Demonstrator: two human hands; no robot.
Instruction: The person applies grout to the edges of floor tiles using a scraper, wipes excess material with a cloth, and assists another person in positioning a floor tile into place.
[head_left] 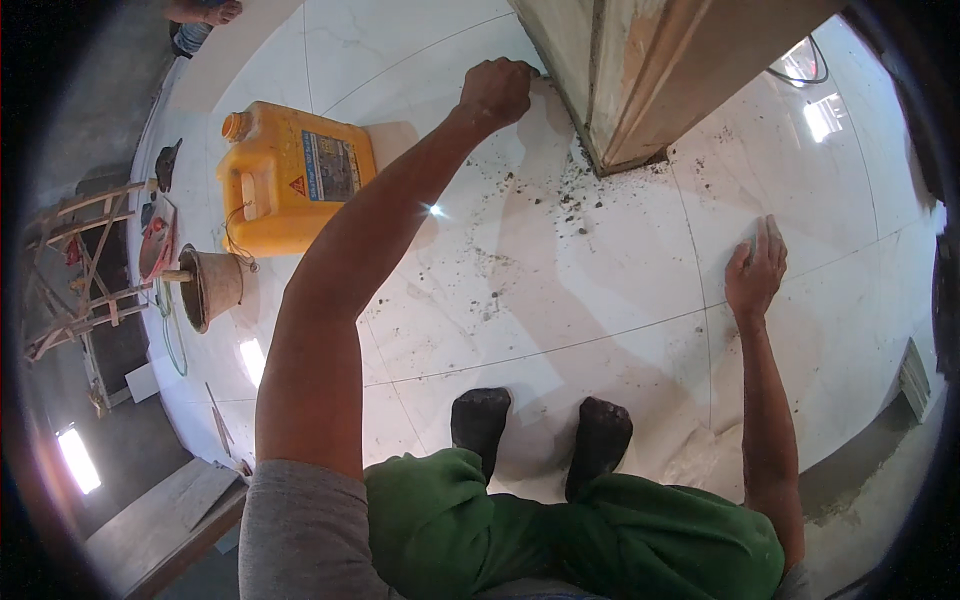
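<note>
I am squatting on a white tiled floor [600, 290]. My left hand [495, 90] reaches far forward to the foot of a wooden door frame [640, 80]. It is clenched in a fist against the frame's lower left edge, and a short grey tip of a small tool sticks out of it. My right hand [757, 270] lies flat on a tile to the right, palm down, holding nothing. Dark crumbs of mortar debris [570, 200] are scattered on the tiles between the frame's base and my hands.
A yellow plastic jerrycan [290, 180] lies on the floor at left, with a small mortar-stained bucket [205, 288] beside it. A wooden trestle [80, 260] stands at the far left. Another person's foot [205, 12] shows at top left. A cable loop [800, 65] lies behind the frame.
</note>
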